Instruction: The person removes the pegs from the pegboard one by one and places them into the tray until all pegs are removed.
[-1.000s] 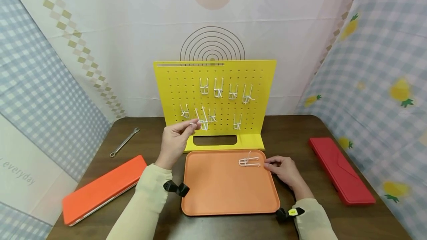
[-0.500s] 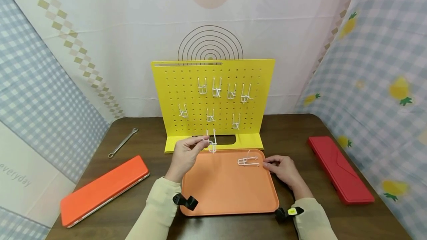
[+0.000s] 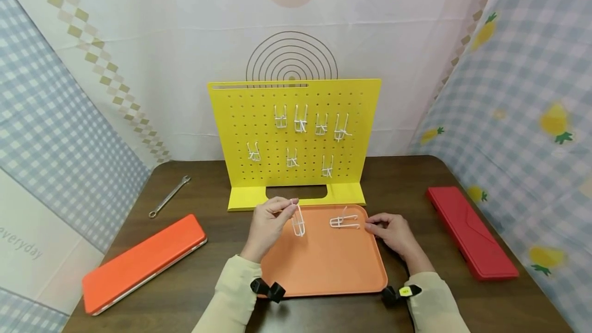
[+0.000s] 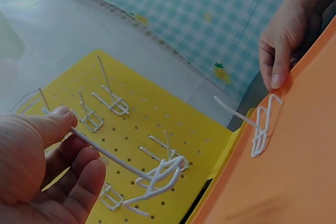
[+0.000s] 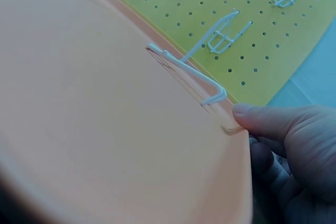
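My left hand (image 3: 269,222) pinches the prong of a white wire pegboard hook (image 4: 163,174) between thumb and forefinger, above the left part of an orange tray (image 3: 324,266). Its looped frame hangs over the tray in the head view. A second white hook (image 3: 343,222) lies in the tray's far right corner with its prong sticking up. At that corner my right hand (image 5: 299,145) grips the tray's rim, thumb on top and fingers beneath. Behind the tray stands a yellow pegboard (image 3: 273,173) with several white hooks (image 3: 300,119) hung on it in two rows.
An orange-red flat case (image 3: 145,263) lies on the table at left, with a combination wrench (image 3: 169,197) beyond it. A red case (image 3: 472,233) lies at the right. Patterned cloth (image 3: 513,117) surrounds the table's back and sides.
My left hand has come down and to the right, from in front of the pegboard to over the tray, with the hook tipping downward. My right hand stays at the tray's corner.
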The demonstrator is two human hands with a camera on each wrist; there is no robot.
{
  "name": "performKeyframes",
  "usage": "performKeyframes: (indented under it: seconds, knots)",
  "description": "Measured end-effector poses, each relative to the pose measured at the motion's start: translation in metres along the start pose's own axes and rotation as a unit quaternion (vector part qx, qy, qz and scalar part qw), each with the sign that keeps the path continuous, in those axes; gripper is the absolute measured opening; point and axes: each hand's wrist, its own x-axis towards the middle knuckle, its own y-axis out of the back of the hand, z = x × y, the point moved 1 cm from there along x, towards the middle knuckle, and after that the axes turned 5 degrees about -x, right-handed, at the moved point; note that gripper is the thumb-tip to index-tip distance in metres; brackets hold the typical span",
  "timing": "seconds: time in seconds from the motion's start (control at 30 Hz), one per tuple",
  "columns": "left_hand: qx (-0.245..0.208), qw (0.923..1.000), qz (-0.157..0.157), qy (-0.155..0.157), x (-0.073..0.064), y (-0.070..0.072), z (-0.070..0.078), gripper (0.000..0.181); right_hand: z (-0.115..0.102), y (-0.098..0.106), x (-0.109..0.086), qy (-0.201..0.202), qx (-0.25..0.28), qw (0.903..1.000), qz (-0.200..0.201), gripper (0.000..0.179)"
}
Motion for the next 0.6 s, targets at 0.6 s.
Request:
performKeyframes:
  seconds: [0.6]
  knots:
    - [0.111, 0.9885, -0.086, -0.056, -0.011, -0.055, -0.038, 0.016, -0.002, -0.001, -0.001, -0.004, -0.004, 1.0000, 0.002, 0.027]
